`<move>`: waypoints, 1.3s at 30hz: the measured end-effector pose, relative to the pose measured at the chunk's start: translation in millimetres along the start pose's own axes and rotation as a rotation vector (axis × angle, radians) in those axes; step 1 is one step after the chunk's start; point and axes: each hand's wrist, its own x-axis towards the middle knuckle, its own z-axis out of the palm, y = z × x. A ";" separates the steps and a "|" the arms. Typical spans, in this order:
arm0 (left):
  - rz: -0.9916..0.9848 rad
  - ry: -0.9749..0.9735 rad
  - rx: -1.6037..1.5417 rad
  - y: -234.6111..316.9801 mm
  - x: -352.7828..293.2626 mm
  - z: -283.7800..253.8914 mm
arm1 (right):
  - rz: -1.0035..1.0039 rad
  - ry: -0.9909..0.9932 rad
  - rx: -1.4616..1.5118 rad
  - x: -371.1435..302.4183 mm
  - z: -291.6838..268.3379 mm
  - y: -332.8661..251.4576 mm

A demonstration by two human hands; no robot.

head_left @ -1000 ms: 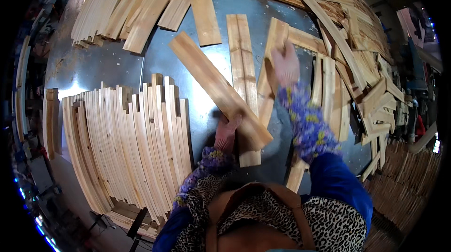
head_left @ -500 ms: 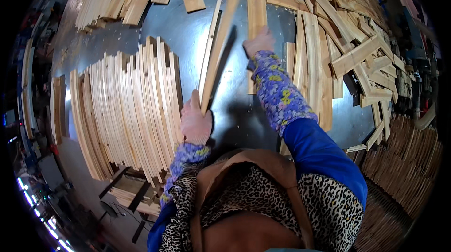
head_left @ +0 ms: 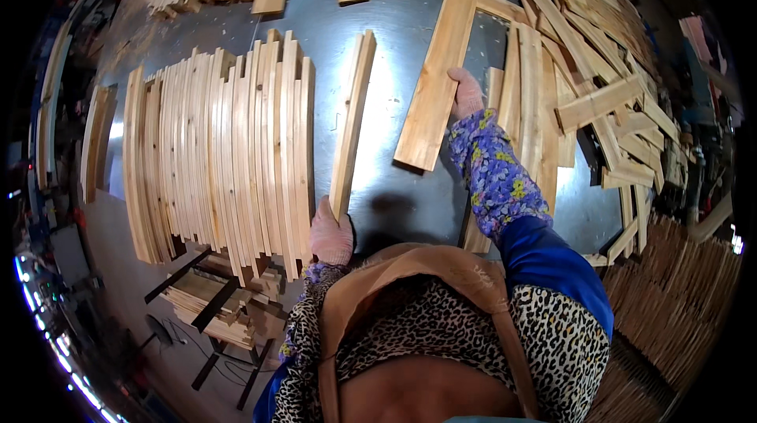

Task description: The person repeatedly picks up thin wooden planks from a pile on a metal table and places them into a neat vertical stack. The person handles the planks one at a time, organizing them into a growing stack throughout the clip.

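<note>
Strips (head_left: 352, 119) have closed together — shiny tabletop (head_left: 402, 21), dim room (head_left: 110, 261).

White glare streaks the metal tabletop (head_left: 389, 96) above a soft shadow; the dim fisheye rim bends edges.

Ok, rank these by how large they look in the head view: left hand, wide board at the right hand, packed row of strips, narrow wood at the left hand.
1. Packed row of strips
2. Wide board at the right hand
3. Narrow wood
4. Left hand
</note>
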 end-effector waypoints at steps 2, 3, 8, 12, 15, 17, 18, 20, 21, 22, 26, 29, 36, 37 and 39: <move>-0.022 0.029 0.064 -4.5 -1.8 7.5 | 0.080 0.003 0.011 22.1 27.9 -6.5; -0.031 0.021 0.060 -7.0 -0.5 8.6 | 0.118 -0.001 0.012 32.0 47.6 -12.3; -0.033 -0.030 0.007 -7.8 6.5 10.3 | -0.060 -0.212 -0.013 121.6 79.7 -23.1; 0.016 -0.060 -0.096 -27.2 0.7 16.8 | -0.073 -0.082 -0.145 91.7 118.7 -2.8; -0.030 -0.172 -0.071 -20.0 7.2 3.4 | -0.146 0.040 -0.295 78.1 54.3 30.6; -0.133 -0.239 -0.077 -12.4 10.2 -0.8 | -0.301 0.100 -1.127 35.3 42.2 49.8; -0.138 -0.287 -0.190 -13.3 15.4 -2.0 | -0.268 0.210 -1.241 3.7 46.7 67.4; 0.081 -0.222 -0.231 -19.7 17.7 -3.6 | -0.296 -0.048 -1.715 -29.6 18.9 115.2; 0.282 -0.076 -0.179 -17.5 14.6 0.5 | -0.277 -0.230 -1.436 -44.2 14.5 140.2; 0.264 -0.087 -0.152 -6.9 16.2 0.8 | -0.219 -0.380 -1.147 -61.0 9.2 162.4; 0.053 -0.066 -0.013 6.1 23.7 3.8 | -0.249 -0.324 -2.123 -14.9 112.4 20.6; 0.060 -0.034 0.112 15.0 22.5 1.4 | -0.742 0.458 -2.230 55.7 111.2 -77.2; 0.026 -0.070 0.153 20.0 19.8 -3.5 | -0.277 0.629 -2.162 103.9 75.8 -107.1; 0.045 -0.061 0.143 20.4 21.5 -1.4 | -0.276 0.613 -2.156 103.8 77.1 -105.4; 0.084 -0.038 0.141 8.1 20.1 2.4 | -0.212 0.584 -2.123 96.3 93.3 -117.2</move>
